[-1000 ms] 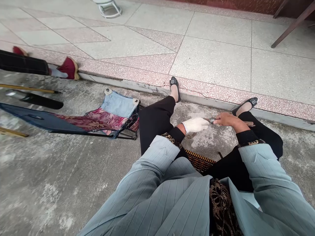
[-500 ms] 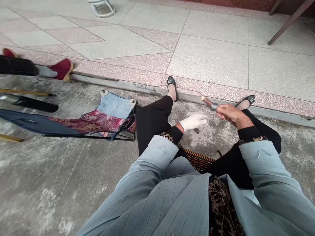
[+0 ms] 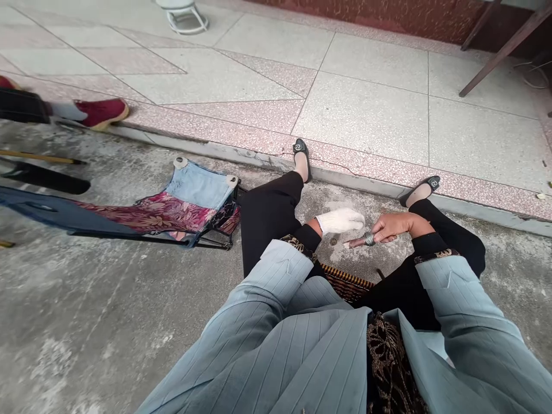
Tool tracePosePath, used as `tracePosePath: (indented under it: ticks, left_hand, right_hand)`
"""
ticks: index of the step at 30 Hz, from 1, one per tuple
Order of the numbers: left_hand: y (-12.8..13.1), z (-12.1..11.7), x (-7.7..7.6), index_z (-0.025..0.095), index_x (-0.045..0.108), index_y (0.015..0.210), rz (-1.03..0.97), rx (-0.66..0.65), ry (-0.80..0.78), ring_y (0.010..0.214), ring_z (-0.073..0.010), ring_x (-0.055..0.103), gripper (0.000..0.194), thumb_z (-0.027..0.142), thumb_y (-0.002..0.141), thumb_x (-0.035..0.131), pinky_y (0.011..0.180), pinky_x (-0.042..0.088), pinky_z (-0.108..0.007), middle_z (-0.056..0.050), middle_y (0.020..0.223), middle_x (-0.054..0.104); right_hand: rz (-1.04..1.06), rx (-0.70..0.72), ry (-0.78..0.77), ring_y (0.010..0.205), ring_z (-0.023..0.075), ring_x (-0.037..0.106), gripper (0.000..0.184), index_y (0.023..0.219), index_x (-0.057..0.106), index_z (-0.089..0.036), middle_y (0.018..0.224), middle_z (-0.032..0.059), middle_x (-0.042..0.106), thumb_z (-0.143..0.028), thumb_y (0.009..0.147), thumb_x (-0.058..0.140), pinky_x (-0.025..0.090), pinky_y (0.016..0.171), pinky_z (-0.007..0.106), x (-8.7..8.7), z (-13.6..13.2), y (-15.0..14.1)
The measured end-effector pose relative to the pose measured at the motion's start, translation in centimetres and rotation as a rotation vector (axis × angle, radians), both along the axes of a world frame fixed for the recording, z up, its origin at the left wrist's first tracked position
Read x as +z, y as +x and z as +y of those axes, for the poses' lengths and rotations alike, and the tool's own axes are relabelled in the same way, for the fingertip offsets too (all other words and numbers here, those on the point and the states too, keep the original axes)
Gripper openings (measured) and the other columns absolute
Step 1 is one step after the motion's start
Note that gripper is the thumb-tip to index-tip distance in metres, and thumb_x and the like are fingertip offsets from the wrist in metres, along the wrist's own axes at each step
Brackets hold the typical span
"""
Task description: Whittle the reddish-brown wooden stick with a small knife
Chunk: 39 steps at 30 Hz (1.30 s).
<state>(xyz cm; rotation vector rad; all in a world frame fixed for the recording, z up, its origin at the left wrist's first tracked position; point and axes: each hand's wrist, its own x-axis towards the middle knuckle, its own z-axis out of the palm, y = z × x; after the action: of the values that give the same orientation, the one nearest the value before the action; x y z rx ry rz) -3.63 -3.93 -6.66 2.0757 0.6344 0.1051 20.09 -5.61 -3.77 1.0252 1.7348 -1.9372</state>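
My left hand point(image 3: 340, 221) wears a white knit glove and is bunched into a closed shape, holding nothing visible. My right hand point(image 3: 391, 227) is bare and grips a short wooden rod point(image 3: 356, 242) with a silver wire coil point(image 3: 369, 238) around it. The rod's tip points left, low over the concrete ground point(image 3: 371, 259) and just below the glove, without touching it. My black trousers point(image 3: 269, 221) and pale blue striped jacket point(image 3: 302, 351) fill the lower middle, and my black flat shoes point(image 3: 301, 148) rest by the kerb.
A woven seat edge point(image 3: 347, 284) lies under me. To the left lies a low folding seat point(image 3: 190, 187) of denim and floral cloth. Beyond it are a person's leg and red shoe point(image 3: 101, 113). A terrazzo step point(image 3: 362, 123) rises ahead, with wooden legs point(image 3: 500, 52) at upper right.
My right hand has lowered the rod from a raised, up-left tilt to a low position pointing left, close under the glove. My left hand has barely moved. The red shoe at left has shifted.
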Motion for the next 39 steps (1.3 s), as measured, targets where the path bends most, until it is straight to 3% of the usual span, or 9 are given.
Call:
tracePosePath:
  ticks: [2, 5, 8, 11, 15, 20, 28, 35, 39]
  left_hand:
    - [0.1, 0.0, 0.3, 0.014, 0.068, 0.096, -0.097, 0.076, -0.091, 0.078, -0.0148, 0.058, 0.027, 0.034, 0.092, 0.05, 0.071, 0.04, -0.024, -0.004, 0.089, 0.069]
    - [0.3, -0.2, 0.8, 0.013, 0.067, 0.094, -0.152, 0.202, -0.123, 0.069, -0.0139, 0.055, 0.037, 0.042, 0.096, 0.044, 0.065, 0.038, -0.025, -0.003, 0.08, 0.065]
    - [0.8, -0.5, 0.9, 0.014, 0.065, 0.088, -0.134, 0.157, -0.059, 0.067, -0.0138, 0.053, 0.036, 0.042, 0.096, 0.044, 0.064, 0.036, -0.025, -0.002, 0.074, 0.061]
    - [1.3, -0.8, 0.9, 0.015, 0.065, 0.087, -0.093, 0.07, 0.037, 0.067, -0.0143, 0.052, 0.034, 0.039, 0.096, 0.042, 0.064, 0.035, -0.025, -0.003, 0.076, 0.062]
    - [1.3, -0.7, 1.2, 0.017, 0.068, 0.09, 0.007, 0.048, 0.178, 0.074, -0.0168, 0.056, 0.032, 0.039, 0.094, 0.045, 0.066, 0.036, -0.026, -0.006, 0.086, 0.067]
    - [0.7, 0.3, 1.8, 0.017, 0.07, 0.097, -0.061, 0.024, 0.129, 0.085, -0.0182, 0.059, 0.03, 0.038, 0.091, 0.05, 0.073, 0.041, -0.025, -0.005, 0.096, 0.07]
    - [0.6, -0.3, 2.1, 0.012, 0.062, 0.092, -0.306, 0.277, -0.267, 0.063, -0.0114, 0.048, 0.036, 0.045, 0.093, 0.048, 0.061, 0.04, -0.023, -0.002, 0.073, 0.057]
    - [0.9, -1.4, 4.0, 0.014, 0.062, 0.093, -0.09, 0.198, 0.022, 0.068, -0.0143, 0.049, 0.036, 0.046, 0.093, 0.045, 0.069, 0.04, -0.025, 0.0, 0.073, 0.058]
    - [1.4, -1.0, 4.2, 0.015, 0.063, 0.084, 0.009, 0.051, 0.196, 0.07, -0.0155, 0.049, 0.036, 0.044, 0.093, 0.043, 0.067, 0.037, -0.025, -0.002, 0.073, 0.057]
  right_hand:
    - [0.132, -0.188, 0.043, 0.051, 0.0082, 0.044, 0.042, 0.073, 0.065, -0.016, 0.061, -0.0026, 0.056, -0.057, 0.077, 0.073, 0.034, 0.053, 0.025, 1.2, -0.9, 0.4]
    - [0.205, -0.688, 0.239, 0.05, 0.0071, 0.042, 0.045, 0.076, 0.062, -0.016, 0.065, -0.0019, 0.058, -0.059, 0.075, 0.073, 0.031, 0.05, 0.023, 2.6, -1.6, 0.5]
    - [0.111, -0.967, 0.4, 0.05, 0.0076, 0.041, 0.047, 0.071, 0.057, -0.017, 0.064, -0.0012, 0.055, -0.061, 0.072, 0.073, 0.029, 0.048, 0.024, 3.2, -1.3, 0.1]
    - [-0.169, -0.901, 0.61, 0.052, 0.0107, 0.045, 0.041, 0.07, 0.058, -0.018, 0.061, -0.0001, 0.054, -0.057, 0.079, 0.066, 0.033, 0.052, 0.026, 3.6, -0.1, -0.3]
    - [-0.587, -0.509, 0.776, 0.059, 0.0158, 0.051, 0.031, 0.069, 0.064, -0.018, 0.059, 0.0022, 0.056, -0.046, 0.082, 0.068, 0.035, 0.06, 0.03, 4.0, 0.6, -0.4]
    - [-0.233, -0.159, 0.17, 0.05, 0.0102, 0.043, 0.041, 0.068, 0.063, -0.018, 0.055, -0.0027, 0.053, -0.057, 0.074, 0.073, 0.034, 0.053, 0.026, 4.3, -1.6, 0.2]
    - [0.217, -0.741, 0.332, 0.048, 0.0056, 0.04, 0.047, 0.07, 0.058, -0.016, 0.061, -0.0033, 0.054, -0.06, 0.074, 0.073, 0.026, 0.047, 0.021, 5.9, -3.1, 0.1]
    - [-0.022, -0.89, 0.584, 0.05, 0.0092, 0.042, 0.037, 0.08, 0.066, -0.017, 0.062, 0.0001, 0.055, -0.053, 0.078, 0.07, 0.032, 0.05, 0.026, 5.9, -1.6, -0.5]
    - [-0.342, -0.714, 0.812, 0.06, 0.0154, 0.049, 0.031, 0.075, 0.067, -0.017, 0.063, 0.004, 0.056, -0.047, 0.085, 0.065, 0.033, 0.059, 0.03, 4.9, -0.5, -1.0]
